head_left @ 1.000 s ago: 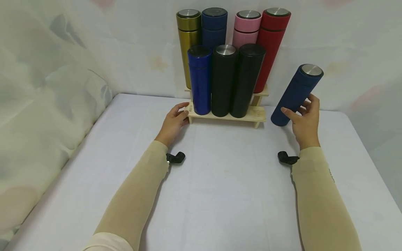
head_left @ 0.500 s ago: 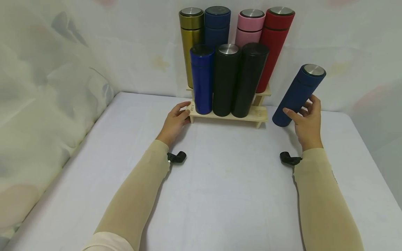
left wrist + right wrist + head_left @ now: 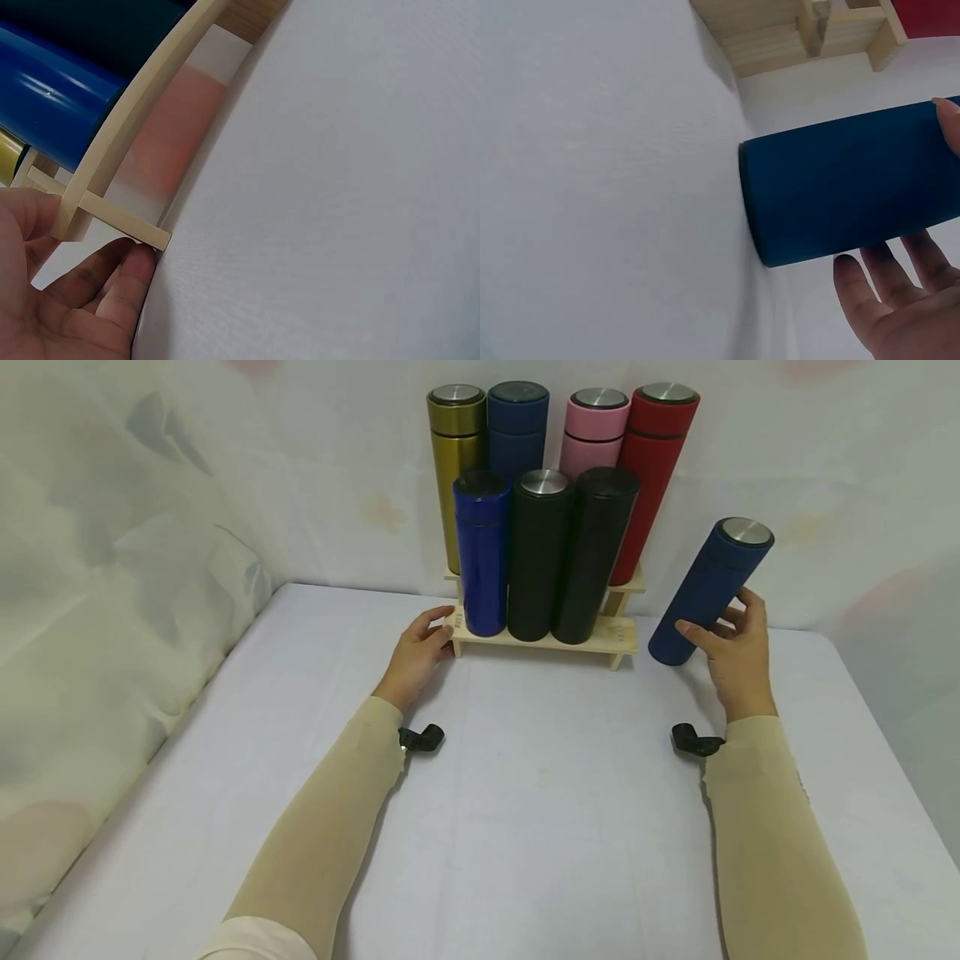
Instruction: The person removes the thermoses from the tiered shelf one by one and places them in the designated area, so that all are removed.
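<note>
Right hand (image 3: 738, 656) has the navy bottle (image 3: 701, 597), thumb on the near side, fingers round the far side, spread about as wide as the bottle body. Grip sits on the lower half; steel-topped cap is well above the fingers. Bottle is on the table (image 3: 525, 818) just right of the wooden rack (image 3: 618, 633), apart from it. Base looks to be down on the white cloth in the right wrist view; it slants right in the head view, so can't swear to true vertical. Left hand (image 3: 416, 652) is on the left end of the rack's lower shelf, fingers part-curled, thumb at the board end, fingertips underneath by the leg. Rack is two-tier, loaded. Lower tier, left to right: glossy blue bottle (image 3: 483, 560), steel-capped black bottle (image 3: 536, 568), all-black bottle (image 3: 592, 568), standing close together. Upper tier behind: gold bottle (image 3: 456, 460), dark-topped navy one (image 3: 517, 435), then a gap, pink bottle (image 3: 592, 435), red bottle (image 3: 652, 477). Front row hides the lower parts of the middle two. Both forearms in beige sleeves (image 3: 322, 810), a small black wrist camera (image 3: 426, 738) at each cuff. Pale patterned fabric (image 3: 300, 468) hangs behind the table and down its left side.
</note>
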The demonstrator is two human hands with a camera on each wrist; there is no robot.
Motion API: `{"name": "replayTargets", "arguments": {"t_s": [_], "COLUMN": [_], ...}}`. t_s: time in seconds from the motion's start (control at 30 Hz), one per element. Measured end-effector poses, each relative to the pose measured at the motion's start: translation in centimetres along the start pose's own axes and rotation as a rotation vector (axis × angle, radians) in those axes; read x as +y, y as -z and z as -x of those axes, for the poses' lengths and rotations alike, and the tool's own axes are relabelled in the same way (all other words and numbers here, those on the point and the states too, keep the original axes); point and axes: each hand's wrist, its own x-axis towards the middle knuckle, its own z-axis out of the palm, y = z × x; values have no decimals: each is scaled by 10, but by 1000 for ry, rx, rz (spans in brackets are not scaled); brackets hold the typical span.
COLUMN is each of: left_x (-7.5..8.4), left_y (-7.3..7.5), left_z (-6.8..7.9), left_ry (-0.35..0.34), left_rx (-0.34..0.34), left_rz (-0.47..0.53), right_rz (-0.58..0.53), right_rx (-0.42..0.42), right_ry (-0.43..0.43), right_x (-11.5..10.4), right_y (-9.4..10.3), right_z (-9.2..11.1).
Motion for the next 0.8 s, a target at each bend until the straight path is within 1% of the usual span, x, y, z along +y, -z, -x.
{"name": "replayTargets", "arguments": {"t_s": [0.07, 0.17, 0.33, 0.57, 0.8], "left_x": [0, 0, 0, 1, 1], "left_y": [0, 0, -1, -1, -1], "left_z": [0, 1, 1, 1, 1], "left_ry": [2, 0, -8, -19, -19], "left_rx": [1, -3, -5, -3, -4], "left_rz": [1, 6, 5, -12, -3], "right_rz": [-35, -75, -132, -259, -335], "right_rx": [4, 18, 36, 80, 116], "right_ry": [-4, 11, 50, 98, 162], "right_x": [-2, -5, -13, -27, -41], "right_y": [2, 6, 11, 17, 22], "right_z": [0, 0, 1, 5, 11]}}
